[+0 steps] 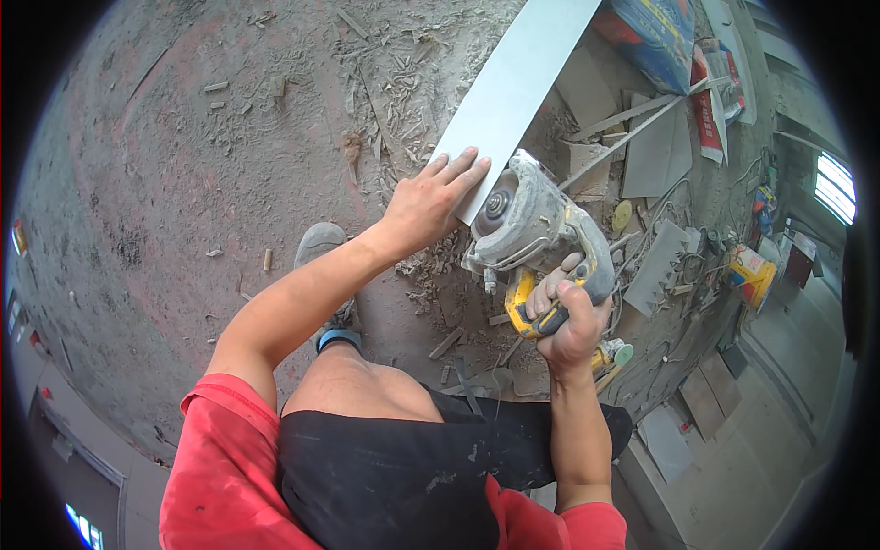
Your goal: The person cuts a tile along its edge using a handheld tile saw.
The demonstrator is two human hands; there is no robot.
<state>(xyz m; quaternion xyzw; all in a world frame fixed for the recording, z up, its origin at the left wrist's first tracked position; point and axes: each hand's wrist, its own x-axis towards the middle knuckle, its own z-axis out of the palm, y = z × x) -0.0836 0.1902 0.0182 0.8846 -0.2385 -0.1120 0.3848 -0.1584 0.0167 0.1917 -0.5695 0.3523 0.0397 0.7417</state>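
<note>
A long white tile strip (527,78) runs from the upper right down toward the middle. Across its near end lie the fingers of my left hand (437,197), holding the strip by its left edge; the thumb is hidden. My right hand (570,307) is wrapped around the yellow-and-black handle of a dusty handheld tile saw (541,220). The saw's round blade (497,203) and grey guard sit right beside the strip's near end, close to my left fingertips. Whether the blade touches the strip or spins, I cannot tell.
Shavings and scraps (417,78) litter the dusty floor. Tile offcuts (658,151), a notched grey trowel (657,266) and cables lie right of the saw. A blue bag (651,41) stands at the upper right, a yellow container (752,275) farther right. My grey shoe (321,243) is below the strip.
</note>
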